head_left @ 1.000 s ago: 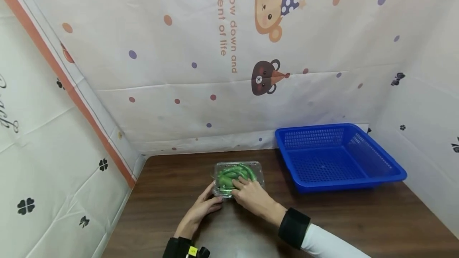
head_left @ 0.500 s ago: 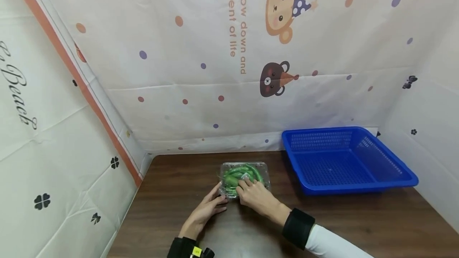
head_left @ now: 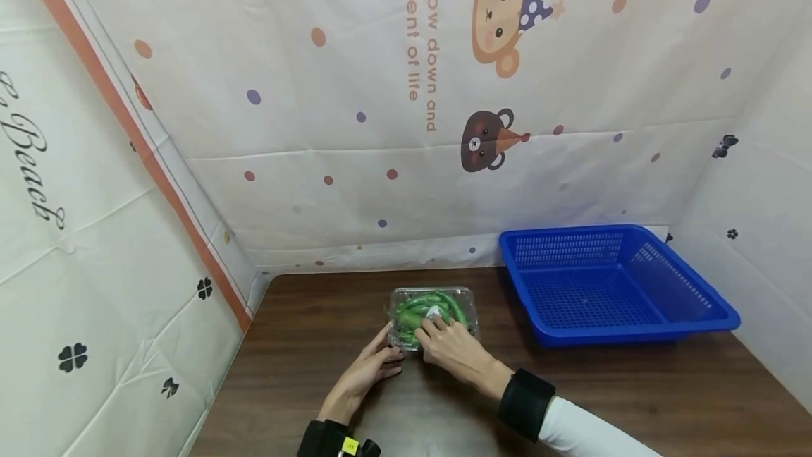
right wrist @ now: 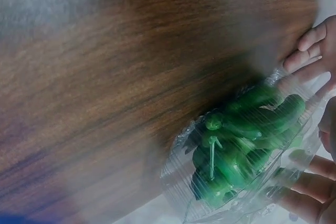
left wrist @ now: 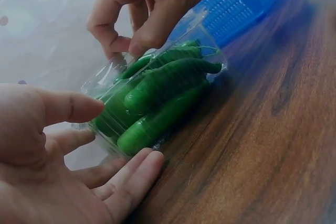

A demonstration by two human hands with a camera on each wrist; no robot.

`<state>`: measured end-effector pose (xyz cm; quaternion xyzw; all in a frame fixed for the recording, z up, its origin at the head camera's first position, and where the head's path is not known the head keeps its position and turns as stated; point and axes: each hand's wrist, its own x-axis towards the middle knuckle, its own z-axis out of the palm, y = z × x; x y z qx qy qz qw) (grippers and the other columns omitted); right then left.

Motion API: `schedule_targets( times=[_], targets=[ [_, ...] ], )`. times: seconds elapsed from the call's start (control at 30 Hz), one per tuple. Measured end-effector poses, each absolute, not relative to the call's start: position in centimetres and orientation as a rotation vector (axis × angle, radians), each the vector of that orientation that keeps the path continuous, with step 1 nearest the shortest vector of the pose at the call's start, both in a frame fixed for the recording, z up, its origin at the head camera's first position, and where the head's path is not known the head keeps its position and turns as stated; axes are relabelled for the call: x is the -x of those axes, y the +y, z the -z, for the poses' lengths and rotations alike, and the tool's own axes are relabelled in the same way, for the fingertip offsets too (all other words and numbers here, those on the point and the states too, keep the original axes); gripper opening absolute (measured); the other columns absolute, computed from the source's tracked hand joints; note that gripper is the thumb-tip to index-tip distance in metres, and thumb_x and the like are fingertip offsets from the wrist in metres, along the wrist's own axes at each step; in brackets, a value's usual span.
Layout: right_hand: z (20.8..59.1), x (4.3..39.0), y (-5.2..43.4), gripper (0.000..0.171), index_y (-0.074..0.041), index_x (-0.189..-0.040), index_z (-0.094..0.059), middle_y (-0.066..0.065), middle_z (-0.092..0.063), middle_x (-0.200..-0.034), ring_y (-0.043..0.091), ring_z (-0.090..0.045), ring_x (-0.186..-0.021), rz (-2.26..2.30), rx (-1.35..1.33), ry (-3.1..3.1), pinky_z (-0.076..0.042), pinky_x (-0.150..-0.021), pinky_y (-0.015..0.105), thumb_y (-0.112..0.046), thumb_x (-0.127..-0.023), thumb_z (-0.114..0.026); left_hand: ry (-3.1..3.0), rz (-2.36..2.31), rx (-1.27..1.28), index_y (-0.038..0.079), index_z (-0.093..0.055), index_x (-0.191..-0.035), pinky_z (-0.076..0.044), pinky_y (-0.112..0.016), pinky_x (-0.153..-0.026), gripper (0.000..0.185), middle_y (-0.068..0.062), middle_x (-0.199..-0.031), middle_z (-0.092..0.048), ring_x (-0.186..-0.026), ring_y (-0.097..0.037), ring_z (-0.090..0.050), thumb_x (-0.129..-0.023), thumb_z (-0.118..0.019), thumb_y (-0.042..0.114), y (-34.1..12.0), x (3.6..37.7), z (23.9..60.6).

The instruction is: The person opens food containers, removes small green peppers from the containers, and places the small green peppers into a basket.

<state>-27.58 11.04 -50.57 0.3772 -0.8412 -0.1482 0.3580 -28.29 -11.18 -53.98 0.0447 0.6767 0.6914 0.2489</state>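
Note:
A clear plastic clamshell box (head_left: 434, 307) full of long green peppers (left wrist: 157, 90) sits on the dark wooden table (head_left: 634, 393). My left hand (head_left: 383, 360) lies to the box's near-left, its straight fingers (left wrist: 131, 174) touching the box's near corner and its thumb held beside the box. My right hand (head_left: 435, 330) reaches over the box from the near side. Its curled thumb and fingers (left wrist: 128, 45) pinch the lid's edge. In the right wrist view the box (right wrist: 247, 145) lies between the left fingers (right wrist: 310, 51) and the right fingers (right wrist: 310, 184).
A blue perforated plastic basket (head_left: 698, 319) stands to the right of the box, near the back. Printed white sheets (head_left: 355, 161) wall in the table at the back and both sides. Bare wood lies in front of the basket.
The head view shifted slightly a second ago. Both hands stay on the box, with the right fingertips moving a little on the lid. The box has not moved.

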Motion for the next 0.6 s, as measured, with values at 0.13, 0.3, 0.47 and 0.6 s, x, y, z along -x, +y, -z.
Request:
schedule_targets(
  times=[0.13,0.3,0.47,0.6],
  targets=[
    [50.41,27.69,10.99,0.041,-0.017,-0.093,-0.056,-0.003,-0.06,-0.09,0.012,-0.061,-0.074,0.416,-0.997,-2.178,-0.047,-0.046,0.02,-0.048,-0.081,-0.081,1.854,-1.887,-0.107,0.014,-0.018,-0.165,-0.059,-0.041,-0.1,0.069,-0.021,-0.14,-0.051,-0.119,-0.024,-0.061,-0.105,-0.051,0.016,-11.02,28.36,53.88],
    [50.06,27.94,10.55,0.042,-0.017,-0.096,-0.055,-0.004,-0.06,-0.092,0.009,-0.061,-0.071,0.481,-1.023,-2.182,-0.042,-0.043,0.017,-0.052,-0.085,-0.075,1.886,-1.889,-0.096,0.013,-0.015,-0.166,-0.058,-0.045,-0.102,0.067,-0.02,-0.136,-0.051,-0.125,-0.031,-0.058,-0.106,-0.046,0.015,-11.16,28.3,53.6],
    [49.81,27.93,10.3,0.042,-0.018,-0.101,-0.056,-0.004,-0.061,-0.094,0.01,-0.062,-0.073,0.535,-1.023,-2.181,-0.047,-0.046,0.018,-0.054,-0.088,-0.072,1.915,-1.89,-0.088,0.013,-0.015,-0.166,-0.057,-0.046,-0.103,0.065,-0.02,-0.132,-0.05,-0.125,-0.032,-0.056,-0.107,-0.044,0.015,-11.15,28.36,53.54],
    [50.09,27.51,10.55,0.042,-0.017,-0.1,-0.055,-0.004,-0.061,-0.091,0.011,-0.063,-0.07,0.542,-1.034,-2.2,-0.05,-0.047,0.02,-0.053,-0.087,-0.074,1.892,-1.871,-0.12,0.012,-0.013,-0.166,-0.058,-0.044,-0.102,0.066,-0.017,-0.127,-0.052,-0.122,-0.029,-0.057,-0.108,-0.044,0.017,-10.9,28.15,53.95]
  ],
)
